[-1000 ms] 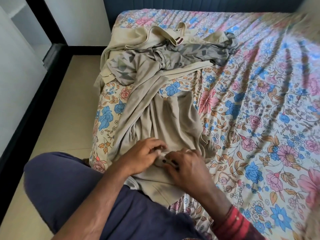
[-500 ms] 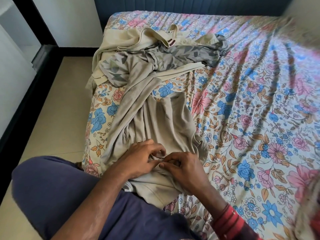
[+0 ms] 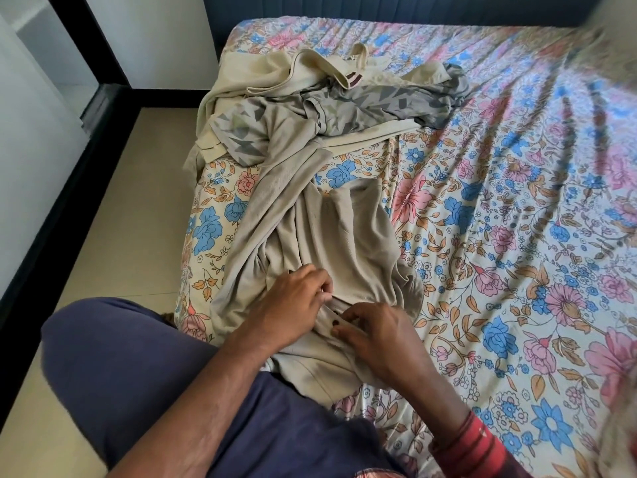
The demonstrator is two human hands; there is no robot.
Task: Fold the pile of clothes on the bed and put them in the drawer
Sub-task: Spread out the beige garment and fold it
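Observation:
A beige shirt (image 3: 331, 236) lies stretched toward me on the floral bed sheet (image 3: 517, 236), its near end over my lap. My left hand (image 3: 293, 305) and my right hand (image 3: 379, 336) sit close together on its near part, each pinching the cloth at a strip with small dark buttons (image 3: 334, 326). Farther back lies a heap of clothes: a grey patterned garment (image 3: 344, 112) and a cream garment (image 3: 275, 77) with a striped collar.
The bed's left edge (image 3: 186, 243) drops to a beige tiled floor (image 3: 113, 208). A black frame (image 3: 51, 208) and a white wall stand at the left. A dark headboard (image 3: 379, 8) runs behind the bed. No drawer is in view.
Both hands stay at the buttoned strip; my fingers have shifted slightly along it, and a dark button now shows between them. The view has swung a little.

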